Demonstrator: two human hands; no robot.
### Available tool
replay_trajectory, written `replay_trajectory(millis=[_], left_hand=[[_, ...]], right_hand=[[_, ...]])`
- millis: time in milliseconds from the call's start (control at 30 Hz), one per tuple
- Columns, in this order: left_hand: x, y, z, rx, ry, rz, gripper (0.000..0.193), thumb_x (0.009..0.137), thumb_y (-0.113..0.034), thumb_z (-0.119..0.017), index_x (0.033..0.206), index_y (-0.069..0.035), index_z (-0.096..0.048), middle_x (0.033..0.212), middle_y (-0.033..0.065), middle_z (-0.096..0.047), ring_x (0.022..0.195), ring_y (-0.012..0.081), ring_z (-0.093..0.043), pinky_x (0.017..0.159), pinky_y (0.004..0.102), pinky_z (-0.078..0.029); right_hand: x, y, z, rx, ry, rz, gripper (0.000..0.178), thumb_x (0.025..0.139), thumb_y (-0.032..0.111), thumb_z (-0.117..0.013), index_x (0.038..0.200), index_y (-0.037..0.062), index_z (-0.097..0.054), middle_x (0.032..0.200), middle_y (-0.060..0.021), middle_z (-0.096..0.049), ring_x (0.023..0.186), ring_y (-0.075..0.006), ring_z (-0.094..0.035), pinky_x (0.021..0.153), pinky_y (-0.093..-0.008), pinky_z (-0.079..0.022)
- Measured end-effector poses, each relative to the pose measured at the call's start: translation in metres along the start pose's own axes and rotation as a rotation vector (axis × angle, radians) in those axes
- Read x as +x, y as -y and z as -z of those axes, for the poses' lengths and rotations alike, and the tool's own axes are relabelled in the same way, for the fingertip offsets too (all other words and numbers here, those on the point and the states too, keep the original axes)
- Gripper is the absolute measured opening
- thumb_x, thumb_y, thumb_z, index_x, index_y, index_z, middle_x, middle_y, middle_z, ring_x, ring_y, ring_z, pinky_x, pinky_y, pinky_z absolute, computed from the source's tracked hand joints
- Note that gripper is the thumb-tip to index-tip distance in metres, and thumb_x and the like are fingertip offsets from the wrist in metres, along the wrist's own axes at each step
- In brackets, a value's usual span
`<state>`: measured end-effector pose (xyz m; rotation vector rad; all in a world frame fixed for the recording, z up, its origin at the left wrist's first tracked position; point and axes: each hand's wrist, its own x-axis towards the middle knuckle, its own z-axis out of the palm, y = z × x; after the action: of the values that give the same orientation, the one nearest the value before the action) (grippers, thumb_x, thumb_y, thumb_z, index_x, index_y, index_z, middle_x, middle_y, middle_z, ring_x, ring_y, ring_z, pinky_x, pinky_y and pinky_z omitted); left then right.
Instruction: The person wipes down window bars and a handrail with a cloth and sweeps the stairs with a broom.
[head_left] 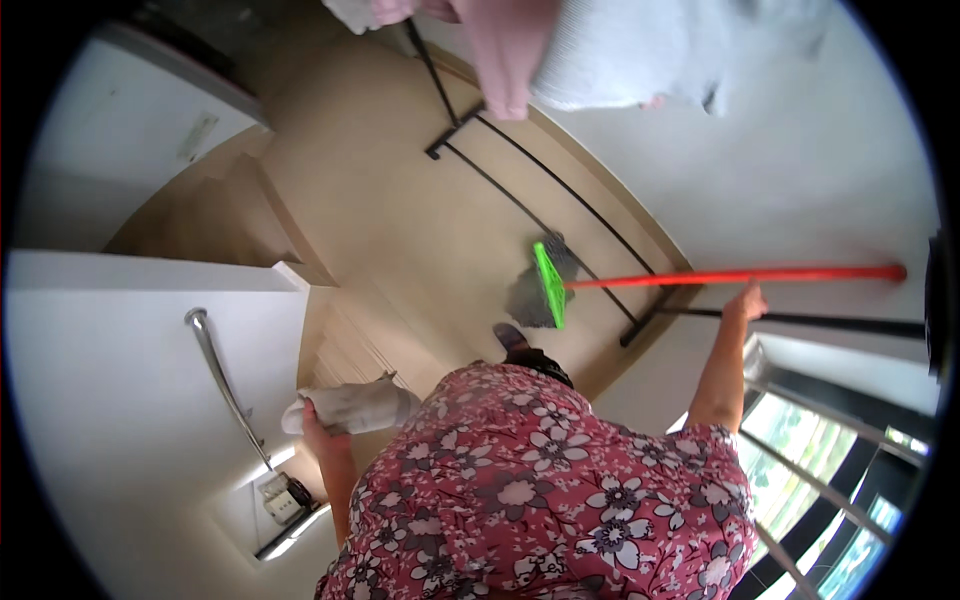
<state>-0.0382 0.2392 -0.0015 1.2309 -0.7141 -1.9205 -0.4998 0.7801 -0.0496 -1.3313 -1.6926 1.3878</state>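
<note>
My right hand is closed at the red handle of a flat mop, reaching out to the right. The mop's bright green head rests on the floor ahead of my feet, with a dark grey pad spreading out around it. At the lower left, my left hand is closed on a crumpled whitish-grey cloth, held beside my body. A black metal clothes rack stands on the floor; the mop handle crosses above its lower bars.
Pink and light grey garments hang at the top. Steps go down at the left, beside a white wall with a metal handrail. A barred window is at the lower right. The floor is beige.
</note>
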Motion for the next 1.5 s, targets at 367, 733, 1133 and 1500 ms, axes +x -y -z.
replay_trajectory(millis=[367,733,1133,1500], left_hand=[[0.014,-0.068,0.029,-0.138,-0.007,-0.036,0.034,0.081,-0.030,-0.045,0.107,-0.009,-0.045,0.105,0.0066,-0.050,0.099,0.0250,-0.045,0.089,0.0409,-0.032],[0.030,-0.077,0.048,-0.196,-0.072,-0.006,0.032,0.080,-0.027,-0.046,0.104,-0.007,-0.047,0.102,0.0076,-0.053,0.096,0.0252,-0.048,0.087,0.0394,-0.035],[0.000,-0.127,0.036,-0.032,-0.008,-0.252,0.039,0.077,-0.022,-0.056,0.110,-0.005,-0.044,0.100,0.0061,-0.051,0.092,0.0180,-0.050,0.081,0.0328,-0.040],[-0.051,-0.216,-0.048,-0.191,0.401,-0.642,0.042,0.081,-0.029,-0.049,0.111,-0.002,-0.042,0.105,0.0114,-0.051,0.098,0.0281,-0.047,0.090,0.0410,-0.035]], right_hand=[[-0.031,0.075,0.051,0.417,0.378,-0.114,0.057,0.070,0.025,-0.058,0.117,0.0017,-0.037,0.126,-0.0118,-0.031,0.117,-0.0275,-0.026,0.091,-0.0476,-0.025],[-0.015,0.043,0.058,0.418,0.322,-0.118,0.015,0.073,0.017,-0.050,0.084,0.0079,-0.048,0.073,-0.0018,-0.043,0.072,-0.0142,-0.041,0.085,-0.0459,-0.029],[-0.190,0.026,0.114,0.608,0.843,0.296,0.016,0.072,0.015,-0.053,0.061,0.0036,-0.049,0.060,-0.0040,-0.047,0.059,-0.0149,-0.044,0.059,-0.0277,-0.037],[-0.439,-0.016,0.067,-0.074,1.746,0.725,0.014,0.072,0.014,-0.062,0.076,0.0036,-0.053,0.062,0.0012,-0.048,0.058,-0.0068,-0.043,0.051,-0.0223,-0.038]])
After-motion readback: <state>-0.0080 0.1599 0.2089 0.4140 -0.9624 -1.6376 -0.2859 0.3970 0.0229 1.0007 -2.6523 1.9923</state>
